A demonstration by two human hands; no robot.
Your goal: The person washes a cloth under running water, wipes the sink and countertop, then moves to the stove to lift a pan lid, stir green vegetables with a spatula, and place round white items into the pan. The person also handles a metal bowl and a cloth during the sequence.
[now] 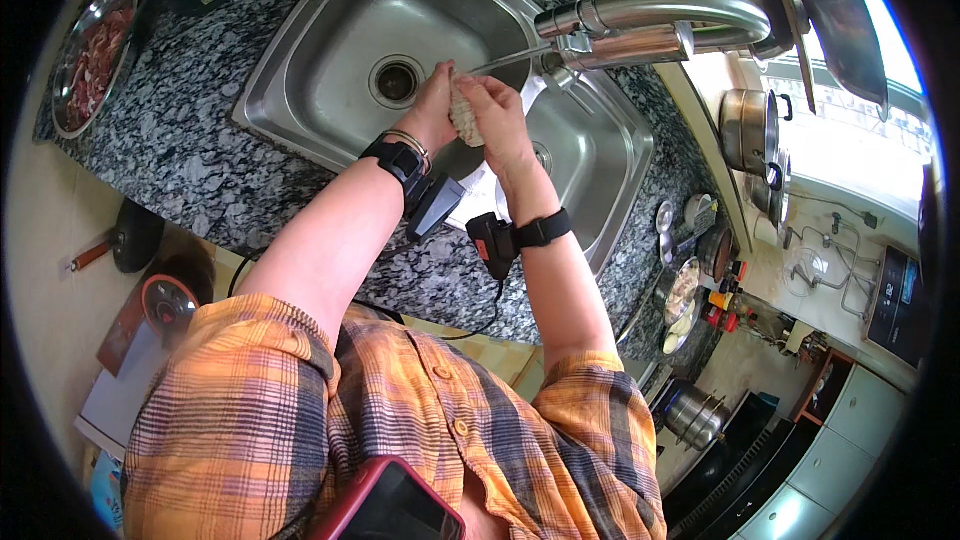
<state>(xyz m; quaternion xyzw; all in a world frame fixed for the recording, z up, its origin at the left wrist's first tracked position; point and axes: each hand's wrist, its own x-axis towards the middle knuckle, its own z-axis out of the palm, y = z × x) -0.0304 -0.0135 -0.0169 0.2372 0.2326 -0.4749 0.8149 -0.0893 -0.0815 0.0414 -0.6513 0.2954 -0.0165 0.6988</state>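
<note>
My left hand [426, 114] and my right hand [501, 114] are close together over the stainless steel double-bowl sink [337, 26]. Between them they hold a pale, bumpy, elongated item [465, 116]; whether it is food or a scrubber is unclear. My left palm supports one side, while my right thumb and fingers pinch its upper end. A thin stream of water [517, 57] runs from the chrome faucet [630, 45] to my fingers. The left bowl's drain [396, 82] lies just beyond my left hand.
A metal bowl of raw sliced meat [97, 64] stands at the counter's far left. Plates of cut food [682, 289] and bottles [724, 307] sit at right. Wrist-worn devices [436, 204] trail cables. A steel pot [694, 416] stands by the stove.
</note>
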